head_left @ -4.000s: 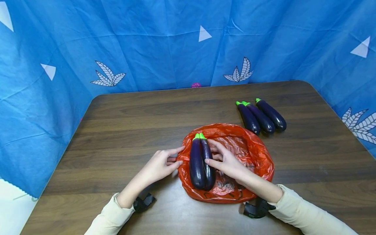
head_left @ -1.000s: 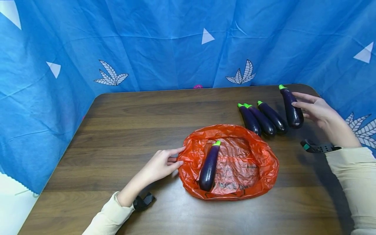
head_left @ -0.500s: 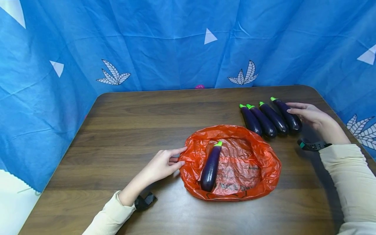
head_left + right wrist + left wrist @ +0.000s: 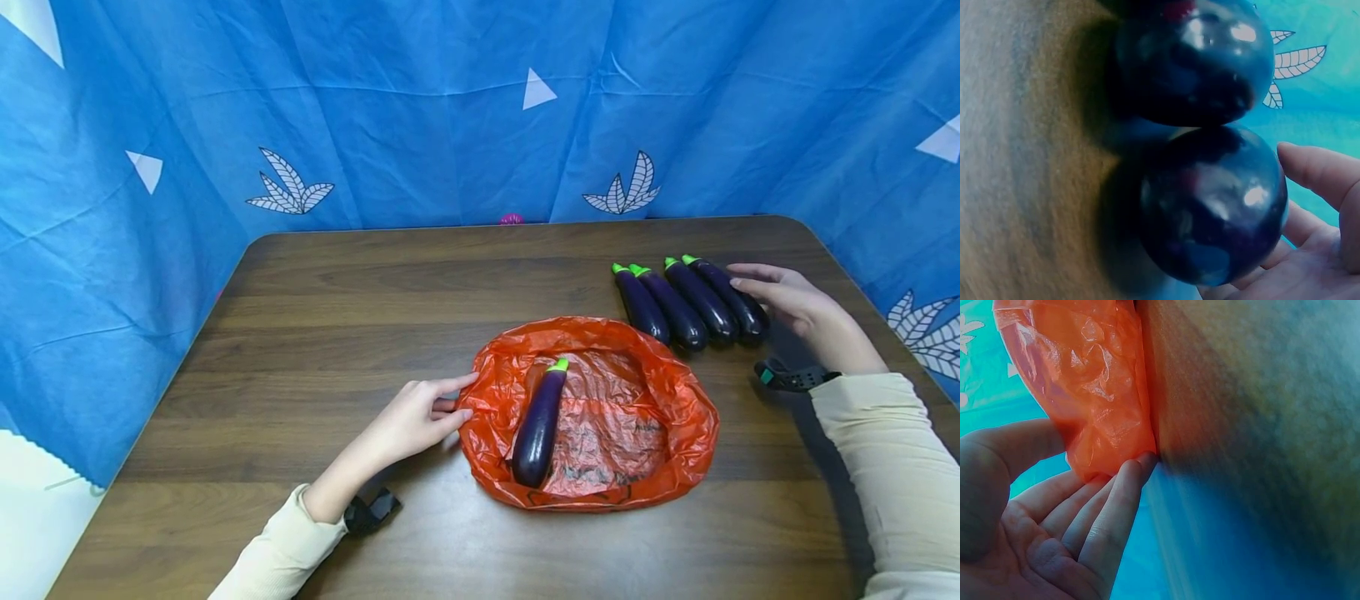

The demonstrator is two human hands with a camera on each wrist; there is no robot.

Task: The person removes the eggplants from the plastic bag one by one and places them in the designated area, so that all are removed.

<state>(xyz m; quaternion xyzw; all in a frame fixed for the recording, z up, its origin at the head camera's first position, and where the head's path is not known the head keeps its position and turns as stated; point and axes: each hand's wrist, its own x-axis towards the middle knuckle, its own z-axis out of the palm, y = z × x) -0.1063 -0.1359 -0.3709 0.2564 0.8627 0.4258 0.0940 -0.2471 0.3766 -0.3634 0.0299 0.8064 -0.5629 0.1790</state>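
My left hand point(image 4: 412, 421) pinches the left rim of a red plastic bag point(image 4: 678, 425), its thumb and fingers on either side of the film in the left wrist view. Inside the opened bag, one eggplant point(image 4: 538, 429) with a green stem end lies slanted. At the right, my right hand point(image 4: 798, 304) rests its extended fingers along the outer side of the rightmost eggplant point(image 4: 731, 298), which lies on the table. In the right wrist view its round end point(image 4: 1216, 206) touches the neighbouring eggplant point(image 4: 1194, 62), and the thumb tip is at its side.
Three more eggplants lie slanted beside it: one second from right point(image 4: 701, 300), a middle one point(image 4: 671, 308) and a left one point(image 4: 641, 304), whose lower end meets the bag's rim. The wooden table point(image 4: 337, 333) ends at a blue curtain point(image 4: 420, 108).
Two eggplants lay in the bag; one remains. The right hand has carried an eggplant to the row, set it down and pushed it left against its neighbour. The left hand stays at the rim.
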